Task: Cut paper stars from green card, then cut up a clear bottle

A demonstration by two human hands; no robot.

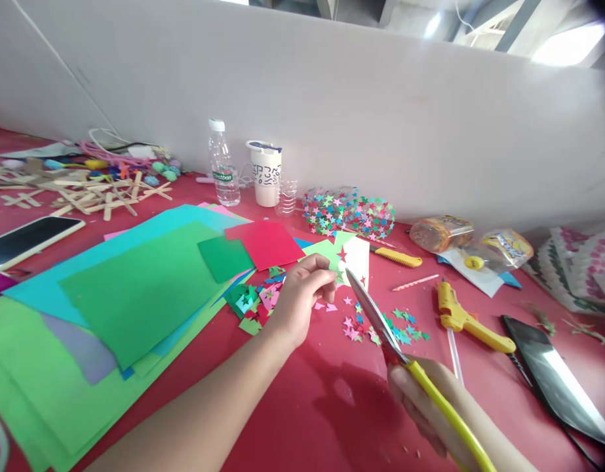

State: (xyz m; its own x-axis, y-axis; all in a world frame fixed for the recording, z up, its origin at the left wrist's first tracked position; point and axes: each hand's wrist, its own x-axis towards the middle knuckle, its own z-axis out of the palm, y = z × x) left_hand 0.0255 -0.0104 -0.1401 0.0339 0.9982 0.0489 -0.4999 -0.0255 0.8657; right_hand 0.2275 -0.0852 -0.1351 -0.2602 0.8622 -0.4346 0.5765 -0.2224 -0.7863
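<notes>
My right hand [427, 400] is closed around a pair of scissors [444, 403] with yellow handles, and their blades point up and left, close together. My left hand [302, 295] is closed in a pinch just left of the blade tips; whatever is between its fingertips is too small to make out. Behind the fingers lie light green paper [322, 249] and a white piece [358, 257] with a red star. Small paper stars [405, 331] are scattered beneath the scissors. Coloured paper scraps [250, 305] are heaped left of my left hand.
Green sheets [145, 288] and a red sheet [269, 244] cover the left. Along the wall stand a water bottle [223, 167], a white cup [266, 174] and a star-covered bottle [349, 213]. A yellow cutter [398, 256], glue gun [467, 321] and dark tablet [552, 370] lie right.
</notes>
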